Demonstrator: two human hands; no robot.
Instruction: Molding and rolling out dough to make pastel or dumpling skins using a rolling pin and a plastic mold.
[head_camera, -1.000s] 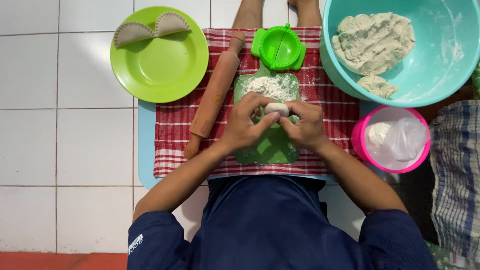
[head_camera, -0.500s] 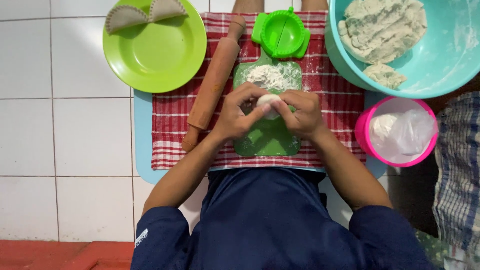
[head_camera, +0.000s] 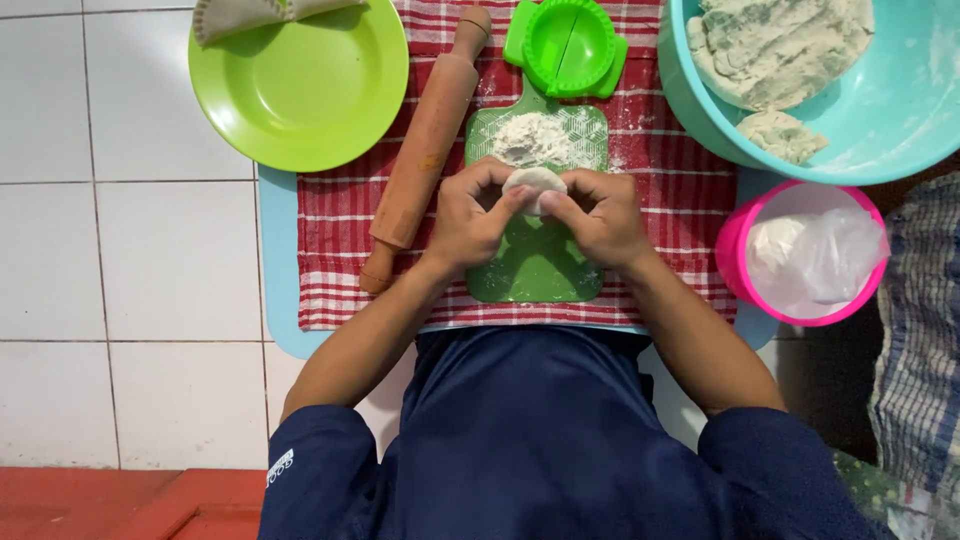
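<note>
Landmark: green board, lying on a red checked cloth over a blue mat, on white tiles.

- Dough piece: small, pale, roundish; held above the upper half of the board, pinched between both hands.
- Left hand: over the board's left edge, fingers curled, thumb and fingertips gripping the dough's left side.
- Right hand: over the board's right edge, fingers curled, gripping the dough's right side. The two hands hide most of the dough and the middle of the board.
- Flour heap: on the board's far end, just beyond the dough.
- Dumpling press: green, round, closed; just beyond the board's far end.
- Rolling pin: wooden, slanted, just left of the board, on the cloth.
- Plate: lime green, far left of the board; a folded dumpling lies at its far rim.
- Bowl: turquoise, beyond and right of the board, holding dough mass.
- Pink tub: right of the board, containing a clear bag and white powder.
</note>
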